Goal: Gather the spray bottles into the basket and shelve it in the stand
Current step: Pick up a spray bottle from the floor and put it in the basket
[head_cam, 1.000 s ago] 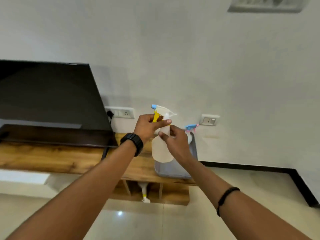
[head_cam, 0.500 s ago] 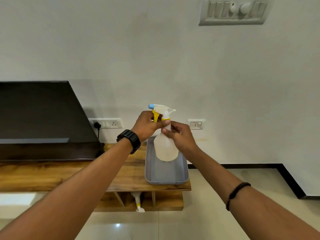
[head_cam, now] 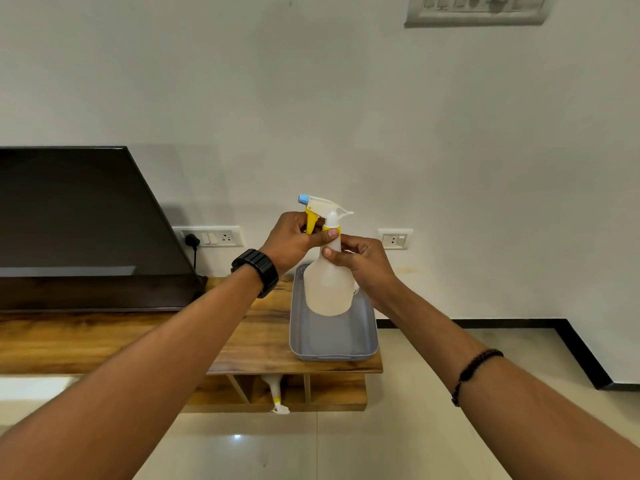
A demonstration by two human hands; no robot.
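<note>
Because the basket (head_cam: 333, 344) sits on the desk (head_cam: 249, 344) end, the spray bottle (head_cam: 328, 289) hangs upright above it for lowering: right hand (head_cam: 369, 268) grip clamps its neck, left hand (head_cam: 294, 242) grip its trigger.

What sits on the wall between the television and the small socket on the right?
In the head view, a wider switch plate with a black plug in it; further right, the held spray bottle blocks the wall.

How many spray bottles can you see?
2. One spray bottle is held in both hands above the grey basket; another bottle lies in the stand's shelf below. The held one may hide more.
</note>
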